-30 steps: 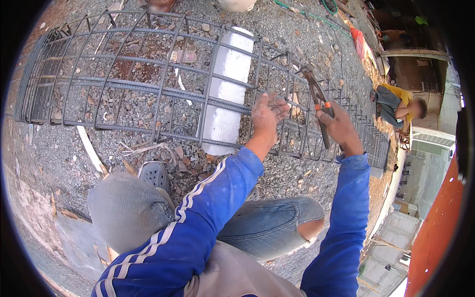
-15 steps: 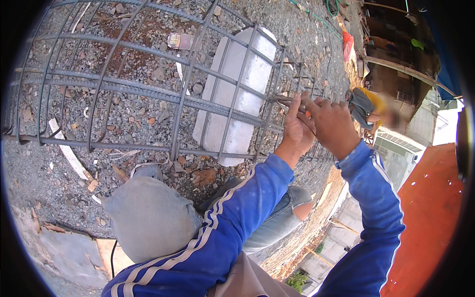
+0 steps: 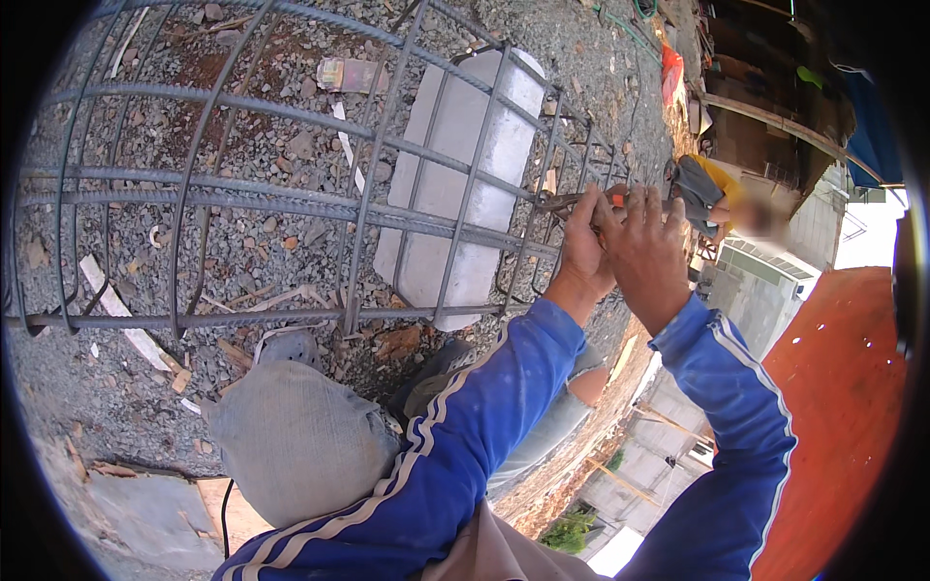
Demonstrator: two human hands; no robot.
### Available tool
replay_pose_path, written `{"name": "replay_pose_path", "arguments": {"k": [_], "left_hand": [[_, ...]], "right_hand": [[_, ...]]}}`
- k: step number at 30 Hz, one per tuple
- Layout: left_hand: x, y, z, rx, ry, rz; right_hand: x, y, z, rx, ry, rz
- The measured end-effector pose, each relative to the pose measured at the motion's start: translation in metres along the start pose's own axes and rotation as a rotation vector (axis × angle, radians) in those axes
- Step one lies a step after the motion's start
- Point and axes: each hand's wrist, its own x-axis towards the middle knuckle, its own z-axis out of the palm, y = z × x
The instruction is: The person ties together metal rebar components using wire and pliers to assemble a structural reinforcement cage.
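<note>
A long rebar cage of grey steel bars and stirrups lies across gravel ground. My left hand grips a bar of the cage at a stirrup joint. My right hand is closed around orange-handled pliers, whose jaws sit at that same joint. Both arms wear blue sleeves with white stripes.
A pale concrete slab lies under the cage. Wood scraps and stones litter the gravel. My knees in grey trousers are below the cage. Another person in a yellow top crouches at the right near a building wall.
The view has swung closer to the cage. Both hands came together at one joint, and the pliers moved from above the cage down onto the bar.
</note>
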Motion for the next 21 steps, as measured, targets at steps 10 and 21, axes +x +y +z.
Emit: {"name": "replay_pose_path", "arguments": {"k": [10, 21], "left_hand": [[-0.005, -0.003, 0.002, 0.370, 0.368, 0.163], [-0.046, 0.036, -0.052, 0.517, 0.033, -0.091]], "right_hand": [[0.004, 0.052, -0.005, 0.621, -0.636, 0.025], [-0.055, -0.030, 0.011, 1.728, -0.810, 0.462]]}}
